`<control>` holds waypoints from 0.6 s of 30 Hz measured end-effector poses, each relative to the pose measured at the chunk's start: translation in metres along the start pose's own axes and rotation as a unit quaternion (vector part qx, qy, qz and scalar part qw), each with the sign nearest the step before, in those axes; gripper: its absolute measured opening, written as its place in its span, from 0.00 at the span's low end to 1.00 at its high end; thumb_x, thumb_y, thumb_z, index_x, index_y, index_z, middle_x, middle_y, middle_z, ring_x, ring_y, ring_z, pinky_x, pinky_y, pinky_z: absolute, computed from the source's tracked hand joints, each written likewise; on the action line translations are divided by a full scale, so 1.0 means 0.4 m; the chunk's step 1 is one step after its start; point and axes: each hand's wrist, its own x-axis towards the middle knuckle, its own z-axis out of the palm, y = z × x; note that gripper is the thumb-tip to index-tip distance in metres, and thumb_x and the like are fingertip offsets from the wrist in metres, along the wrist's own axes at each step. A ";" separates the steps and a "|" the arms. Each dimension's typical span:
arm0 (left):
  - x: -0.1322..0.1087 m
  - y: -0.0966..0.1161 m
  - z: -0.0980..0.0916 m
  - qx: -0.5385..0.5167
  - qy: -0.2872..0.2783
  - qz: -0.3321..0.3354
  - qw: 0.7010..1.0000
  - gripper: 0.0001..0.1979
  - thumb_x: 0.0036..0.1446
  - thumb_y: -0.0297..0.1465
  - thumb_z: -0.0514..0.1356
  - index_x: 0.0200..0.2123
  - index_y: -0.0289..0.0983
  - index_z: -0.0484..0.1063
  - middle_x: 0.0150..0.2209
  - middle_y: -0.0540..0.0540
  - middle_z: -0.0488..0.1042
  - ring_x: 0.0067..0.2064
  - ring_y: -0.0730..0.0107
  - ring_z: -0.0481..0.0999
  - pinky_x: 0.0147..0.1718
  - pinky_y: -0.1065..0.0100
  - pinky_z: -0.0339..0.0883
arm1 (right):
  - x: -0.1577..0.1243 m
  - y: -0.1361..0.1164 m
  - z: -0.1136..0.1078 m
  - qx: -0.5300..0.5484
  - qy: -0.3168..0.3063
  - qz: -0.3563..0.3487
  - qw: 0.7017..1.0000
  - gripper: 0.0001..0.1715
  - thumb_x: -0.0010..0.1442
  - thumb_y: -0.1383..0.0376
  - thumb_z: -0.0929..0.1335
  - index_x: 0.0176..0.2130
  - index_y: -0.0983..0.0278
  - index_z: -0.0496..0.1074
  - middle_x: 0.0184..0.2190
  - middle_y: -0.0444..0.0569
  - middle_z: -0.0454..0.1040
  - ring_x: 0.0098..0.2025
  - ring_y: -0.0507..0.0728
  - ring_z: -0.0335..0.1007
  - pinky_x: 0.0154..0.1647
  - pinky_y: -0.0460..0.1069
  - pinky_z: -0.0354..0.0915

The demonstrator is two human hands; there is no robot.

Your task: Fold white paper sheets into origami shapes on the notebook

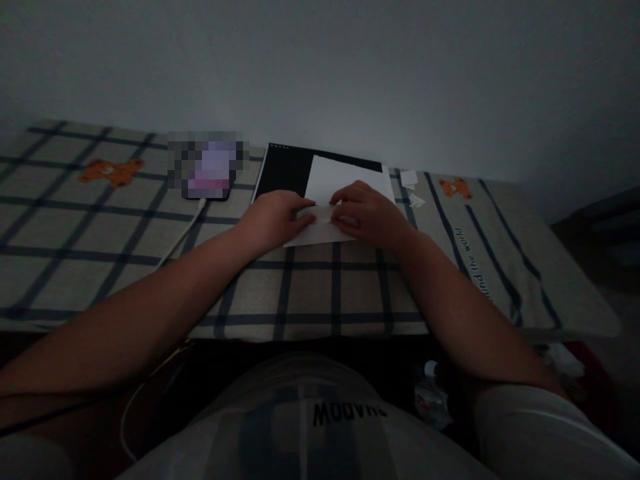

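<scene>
A small whitish piece of paper [324, 213] is stretched between my two hands. My left hand [275, 215] pinches its left end with thumb and index finger, and my right hand [369, 212] pinches the right end, the other fingers curled. Beneath them lies a white sheet of paper [334, 175], its near edge sticking out toward me. The sheet rests on a flat black item with a white edge [284, 171], perhaps a notebook or calendar. Both hands hide much of its near side. In the dim light, the piece's folds cannot be made out.
A checked tablecloth [310, 287] covers the table. At left a phone [214, 167], partly blurred out, has a white cable [181, 233]. Small paper scraps [409, 179] lie right of the sheet. A wall [320, 80] stands behind; a plastic bottle [431, 393] is below the table edge.
</scene>
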 end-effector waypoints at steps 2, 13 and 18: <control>-0.001 -0.004 -0.003 -0.054 -0.005 -0.013 0.998 0.20 0.69 0.43 0.61 0.53 0.41 0.87 0.46 0.42 0.87 0.48 0.52 0.84 0.49 0.57 0.73 | 0.000 -0.003 -0.001 -0.027 -0.001 -0.003 1.000 0.11 0.72 0.65 0.67 0.43 0.58 0.81 0.54 0.56 0.81 0.55 0.67 0.71 0.57 0.63 0.66; 0.041 -0.018 -0.040 -0.226 -0.032 -0.056 0.972 0.14 0.63 0.44 0.68 0.40 0.41 0.87 0.34 0.47 0.85 0.36 0.62 0.81 0.37 0.65 0.69 | -0.005 0.006 -0.016 -0.092 0.051 0.044 0.993 0.11 0.74 0.61 0.67 0.47 0.54 0.81 0.55 0.51 0.82 0.58 0.67 0.71 0.61 0.65 0.59; 0.109 -0.001 -0.059 -0.203 -0.025 -0.050 0.978 0.12 0.61 0.38 0.67 0.43 0.40 0.88 0.33 0.47 0.84 0.35 0.63 0.80 0.36 0.65 0.69 | -0.011 0.030 -0.015 -0.111 0.092 0.075 0.987 0.10 0.75 0.61 0.66 0.46 0.53 0.79 0.57 0.50 0.82 0.60 0.66 0.72 0.63 0.64 0.60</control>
